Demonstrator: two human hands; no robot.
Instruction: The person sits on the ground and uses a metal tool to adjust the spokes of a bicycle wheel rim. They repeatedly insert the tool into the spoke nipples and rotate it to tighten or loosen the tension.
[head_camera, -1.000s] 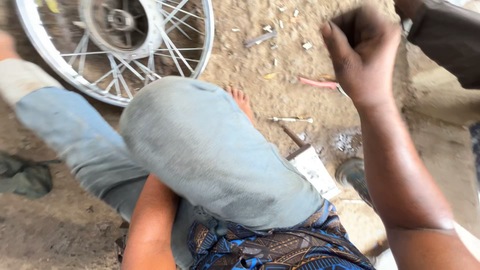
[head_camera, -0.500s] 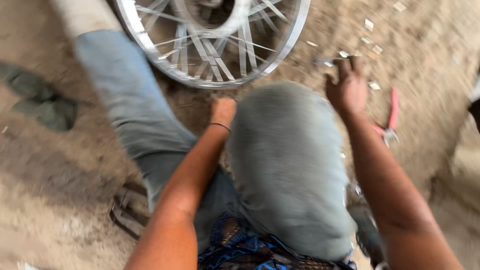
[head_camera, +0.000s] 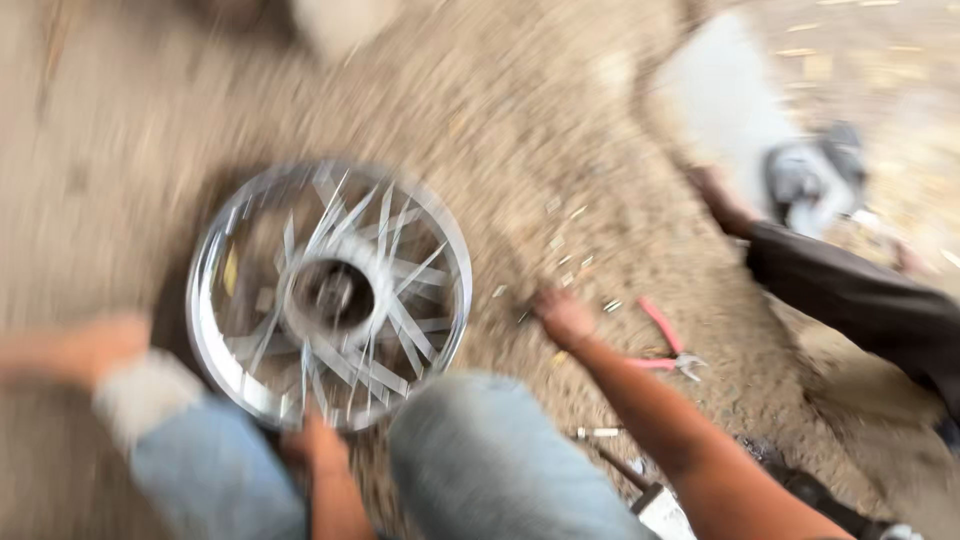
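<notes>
Wheel (head_camera: 330, 295) now flat on dirt ground (head_camera: 560, 150), left of centre | left hand (head_camera: 315, 445) touches its near rim, grip unclear; right hand (head_camera: 565, 318) has dropped onto ground beside red pliers (head_camera: 665, 345), closure unclear (blur) | reach shifting toward scattered small parts.

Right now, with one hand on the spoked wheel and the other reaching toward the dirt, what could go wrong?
1. The left hand rests at the rim of the spoked wheel; fingers could slip between the spokes and get pinched.
2. The right hand reaches among small metal bits scattered in loose dirt; they could be lost or prick the skin.
3. The red-handled pliers lie close to another person's sleeve, so they could be knocked or trodden on.
</notes>
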